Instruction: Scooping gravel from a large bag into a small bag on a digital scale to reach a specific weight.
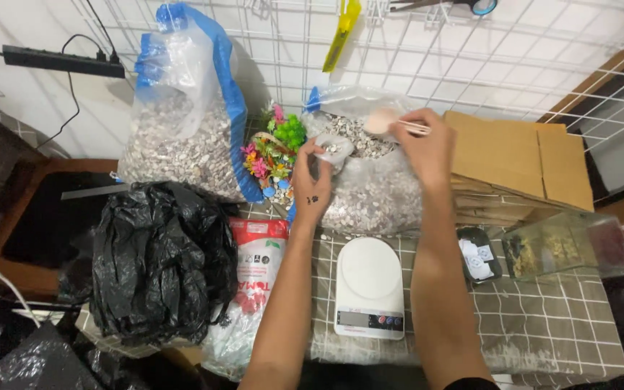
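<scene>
My left hand (312,177) is closed: its fingers (310,153) pinch a small clear bag (334,153) by its top edge, with a little gravel inside. My right hand (424,148) is also closed, its fingers (417,119) wrapped round the handle of a pale scoop (382,120). The scoop bowl sits just above and to the right of the small bag, apart from it. I cannot tell whether the scoop carries gravel.

Directly beneath both sets of fingers lies a large open gravel sack (370,188), clear plastic, filled with grey-white stones. Left of my left fingers, just beside them, stands a cluster of coloured plastic plants (276,152). Further left is a second gravel sack (182,130) with a blue edge, upright against the wire grid wall (471,58).

Nearer to me than the fingers, between my forearms, a white kitchen scale (368,287) rests on the checked worktop (543,325). Right of my right fingers lies flattened cardboard (514,155); in front of it sits a small glass tank (568,245). A black plastic bag (160,260) lies well left.
</scene>
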